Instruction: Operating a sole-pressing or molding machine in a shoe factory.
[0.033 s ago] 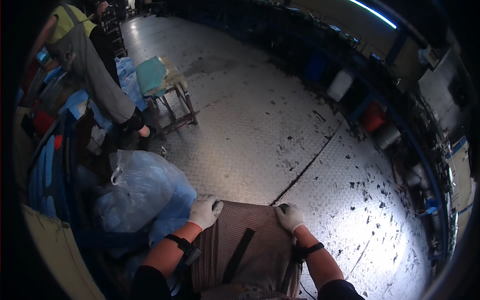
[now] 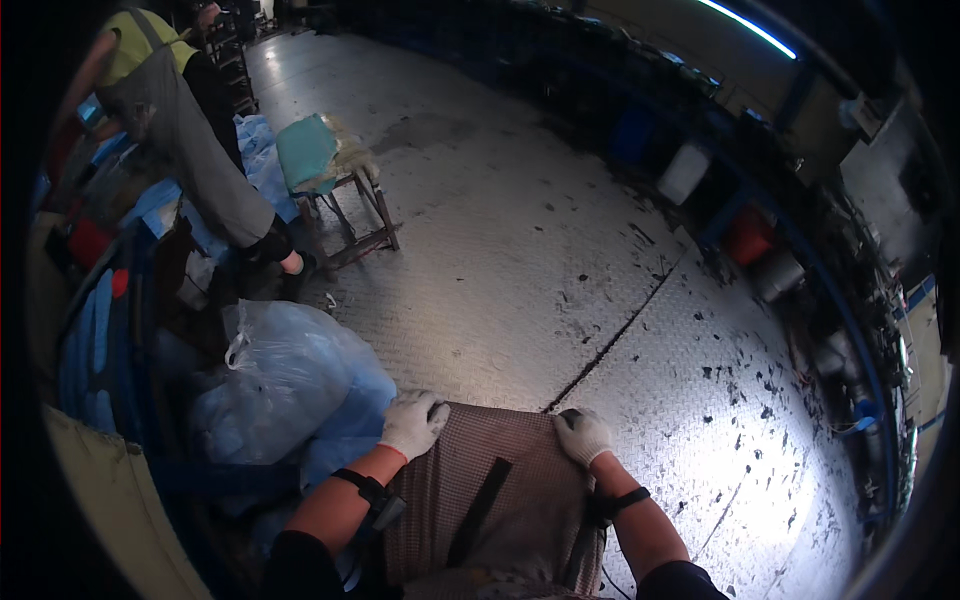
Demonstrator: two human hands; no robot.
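Note:
A brown cloth (image 2: pixel 510 440) with a fine checked pattern spreads below me, its far edge drawn fairly straight between my hands. My left hand (image 2: pixel 414 424), in a whitish knit glove with dark patches at the fingers, is closed on the far left corner. At the far right corner my right hand (image 2: pixel 583 436), gloved the same way, grips the cloth too. A dark strap (image 2: pixel 480 510) lies slantwise across the fabric. Both wrists carry black bands. What supports the cloth underneath is hidden.
Left of my hands bulges a clear plastic bag (image 2: pixel 290 370) with bluish contents. A stool (image 2: pixel 385 225) with a teal pad stands farther off, beside a co-worker (image 2: pixel 180 130) in grey overalls. Dark scraps litter the metal floor (image 2: pixel 520 270). Cluttered shelving and a red bucket (image 2: pixel 748 235) line the right.

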